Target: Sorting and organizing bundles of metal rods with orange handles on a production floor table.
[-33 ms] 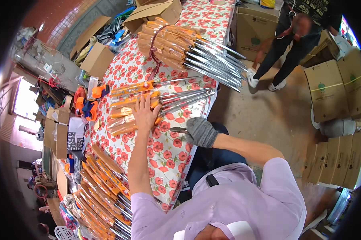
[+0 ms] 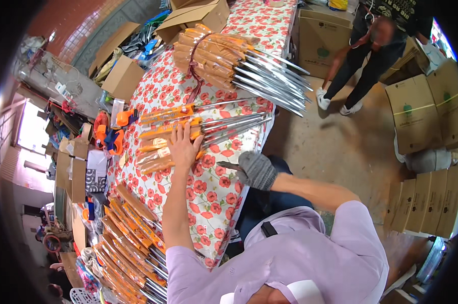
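Observation:
My bare left hand (image 2: pixel 185 146) lies with its fingers spread over several long metal rods in orange and brown plastic sleeves (image 2: pixel 160 133). Their shiny bare ends (image 2: pixel 234 126) point right, toward the table's edge. In a grey knitted glove, my right hand (image 2: pixel 259 171) is closed around a dark tool with a narrow tip (image 2: pixel 229 165) that looks like pliers. The glove hides much of it. It is held over the table's near right edge, apart from the rods. One more sleeved rod (image 2: pixel 168 113) lies just beyond my left hand.
A tied bundle of sleeved rods (image 2: pixel 208 58) lies farther back on the flowered tablecloth (image 2: pixel 203 202). More sleeved rods (image 2: pixel 130 238) are at the near left. Orange plastic pieces (image 2: pixel 122 118) sit by the left edge. Cartons (image 2: pixel 411 114) and a bending person (image 2: pixel 371 61) are on the right.
My gloved right hand and the tool have shifted very slightly down and to the right. My left hand stays on the sleeved rods.

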`<state>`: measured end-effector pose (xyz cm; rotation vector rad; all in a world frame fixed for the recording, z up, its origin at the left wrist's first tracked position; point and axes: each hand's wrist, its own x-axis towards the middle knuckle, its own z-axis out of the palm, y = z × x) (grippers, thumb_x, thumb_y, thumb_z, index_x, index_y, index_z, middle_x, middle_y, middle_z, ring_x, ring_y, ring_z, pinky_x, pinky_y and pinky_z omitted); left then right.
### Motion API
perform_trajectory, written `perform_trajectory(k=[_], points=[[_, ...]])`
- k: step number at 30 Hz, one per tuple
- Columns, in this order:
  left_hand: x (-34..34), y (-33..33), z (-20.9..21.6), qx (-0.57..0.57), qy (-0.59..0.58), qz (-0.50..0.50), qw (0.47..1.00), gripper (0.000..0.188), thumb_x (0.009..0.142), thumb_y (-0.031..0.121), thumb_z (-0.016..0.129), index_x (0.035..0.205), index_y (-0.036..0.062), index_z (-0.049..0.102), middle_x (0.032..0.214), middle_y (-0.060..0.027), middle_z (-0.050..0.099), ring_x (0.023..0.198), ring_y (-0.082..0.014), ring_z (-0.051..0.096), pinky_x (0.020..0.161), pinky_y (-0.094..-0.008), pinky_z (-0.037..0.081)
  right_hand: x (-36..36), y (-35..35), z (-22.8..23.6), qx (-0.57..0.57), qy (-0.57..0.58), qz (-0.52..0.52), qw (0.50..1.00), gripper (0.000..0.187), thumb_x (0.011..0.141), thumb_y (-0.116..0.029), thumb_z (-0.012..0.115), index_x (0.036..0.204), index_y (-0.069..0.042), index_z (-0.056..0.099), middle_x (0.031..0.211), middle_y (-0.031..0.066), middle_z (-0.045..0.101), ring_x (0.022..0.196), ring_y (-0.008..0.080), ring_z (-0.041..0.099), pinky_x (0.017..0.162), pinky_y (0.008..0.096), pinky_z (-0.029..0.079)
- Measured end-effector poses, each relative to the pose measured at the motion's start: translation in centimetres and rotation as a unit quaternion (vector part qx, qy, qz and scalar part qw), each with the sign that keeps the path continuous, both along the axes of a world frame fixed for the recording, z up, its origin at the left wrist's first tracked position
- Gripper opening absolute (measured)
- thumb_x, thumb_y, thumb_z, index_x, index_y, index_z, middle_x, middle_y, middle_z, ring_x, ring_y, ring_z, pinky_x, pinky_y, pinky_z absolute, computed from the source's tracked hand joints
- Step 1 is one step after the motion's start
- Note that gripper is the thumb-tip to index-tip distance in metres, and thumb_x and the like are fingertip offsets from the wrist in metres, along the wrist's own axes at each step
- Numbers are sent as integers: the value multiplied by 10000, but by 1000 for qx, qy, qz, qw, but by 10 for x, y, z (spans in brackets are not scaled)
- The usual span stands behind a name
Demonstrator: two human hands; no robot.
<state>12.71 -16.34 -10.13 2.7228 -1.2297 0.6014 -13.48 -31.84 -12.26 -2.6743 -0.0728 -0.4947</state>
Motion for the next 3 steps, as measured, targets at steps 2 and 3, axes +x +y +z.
perform_trajectory(k=[2, 3], points=[[-1, -10, -16, -62, 0, -50, 997, 795, 906, 647, 632, 1536, 183, 489, 1572, -100, 477, 1433, -364, 439, 1184, -620, 278, -27, 6, -18, 217, 19, -141, 966, 417, 781, -403, 792, 970, -47, 687, 921, 159, 709, 846, 396, 681, 760, 509, 536], [-5, -11, -11, -105, 56, -107, 987, 846, 898, 659, 634, 1579, 200, 432, 1627, -163, 396, 1485, -394, 369, 1233, -602, 210, -44, 9, -28, 318, 20, -214, 923, 455, 780, -431, 806, 968, -35, 682, 933, 147, 720, 865, 405, 688, 810, 517, 539]])
